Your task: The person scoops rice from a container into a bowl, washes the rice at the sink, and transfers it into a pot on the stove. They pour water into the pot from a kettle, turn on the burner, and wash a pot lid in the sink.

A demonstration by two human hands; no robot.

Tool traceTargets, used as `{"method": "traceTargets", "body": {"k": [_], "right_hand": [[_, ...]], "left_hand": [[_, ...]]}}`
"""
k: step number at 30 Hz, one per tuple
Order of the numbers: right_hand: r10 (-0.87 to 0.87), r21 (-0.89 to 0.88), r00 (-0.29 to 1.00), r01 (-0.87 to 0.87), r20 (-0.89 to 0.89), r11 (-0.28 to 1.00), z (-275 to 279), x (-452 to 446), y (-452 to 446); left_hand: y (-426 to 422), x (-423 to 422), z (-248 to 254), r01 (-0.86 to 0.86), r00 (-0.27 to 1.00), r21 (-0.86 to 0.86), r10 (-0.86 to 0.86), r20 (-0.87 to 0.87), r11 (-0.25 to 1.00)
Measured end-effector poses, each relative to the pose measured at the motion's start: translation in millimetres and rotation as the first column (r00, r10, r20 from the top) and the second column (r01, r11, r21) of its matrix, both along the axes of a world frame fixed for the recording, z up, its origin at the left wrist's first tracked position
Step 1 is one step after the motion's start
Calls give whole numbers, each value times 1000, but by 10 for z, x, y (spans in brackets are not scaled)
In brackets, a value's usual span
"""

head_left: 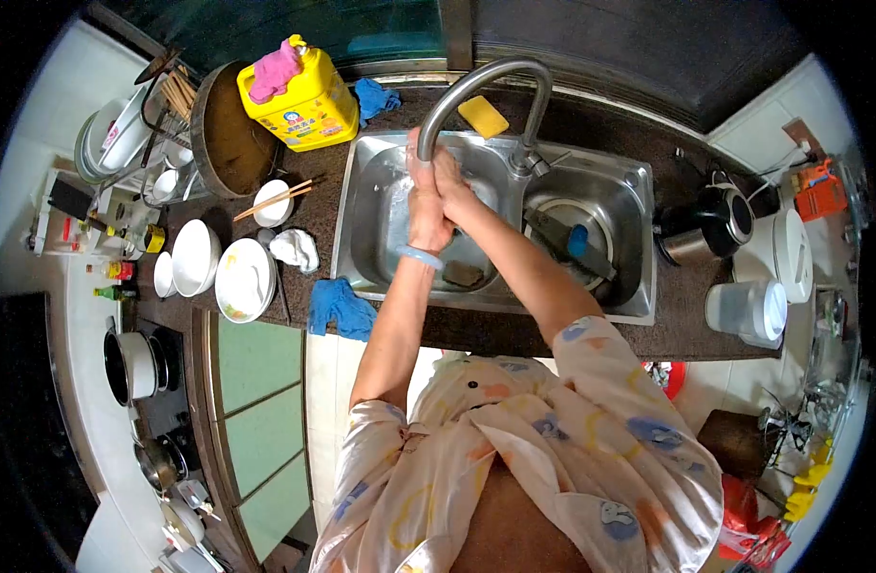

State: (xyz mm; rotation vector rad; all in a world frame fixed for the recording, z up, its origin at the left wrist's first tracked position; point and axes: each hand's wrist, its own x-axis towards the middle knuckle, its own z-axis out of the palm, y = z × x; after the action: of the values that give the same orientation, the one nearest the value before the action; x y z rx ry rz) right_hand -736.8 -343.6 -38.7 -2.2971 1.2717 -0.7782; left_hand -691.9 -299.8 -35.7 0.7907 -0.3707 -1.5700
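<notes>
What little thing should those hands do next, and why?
Perhaps the right hand should ease slightly away from the left hand, under the tap. They are together just below its spout, over the sink, with their inner sides hidden, so water might not reach everywhere.

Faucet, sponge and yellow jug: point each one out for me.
Faucet [503, 66]: head view, top of its curved neck.
Sponge [484, 116]: head view, middle of its upper face.
Yellow jug [310, 94]: head view, body, above the label.
</notes>
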Motion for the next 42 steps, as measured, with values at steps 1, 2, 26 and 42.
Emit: {"method": "traceTargets", "body": {"k": [1, 2, 26, 42], "right_hand": [[-20, -96, 991, 7, -131, 995, 32, -46, 56], [-33, -149, 978, 2, -207, 989, 66, -93, 107], [-846, 242, 301, 867, 440, 435, -982, -1556, -40], [-525, 264, 849, 494, 61, 828, -180, -1888, -76]], "left_hand": [[5, -2, 64, -12, 994, 45, 7, 108, 999], [7, 3, 131, -30, 977, 87, 11, 213, 996], [-438, 274, -66, 102, 969, 252, -153, 195, 962], [286, 166, 441, 703, -317, 182, 74, 945, 688]]}}
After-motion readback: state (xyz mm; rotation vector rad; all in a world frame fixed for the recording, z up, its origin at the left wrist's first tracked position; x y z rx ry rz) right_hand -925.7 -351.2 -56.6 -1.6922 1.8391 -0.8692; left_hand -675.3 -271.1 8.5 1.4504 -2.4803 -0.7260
